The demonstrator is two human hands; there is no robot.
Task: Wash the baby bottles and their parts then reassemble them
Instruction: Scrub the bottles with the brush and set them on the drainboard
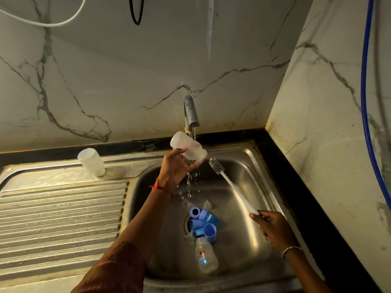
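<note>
Baby bottle [189, 148], clear and tilted, is gripped by the left hand [175, 170] under the running tap [191, 112]. The right hand [273, 227] clasps a bottle brush [230, 185] by its handle end, bristles just beside the bottle. Blue parts [204, 224] and a second bottle [206, 258] lie in the sink [254, 176]; a third bottle [91, 162] stands on the drainboard [63, 208].
</note>
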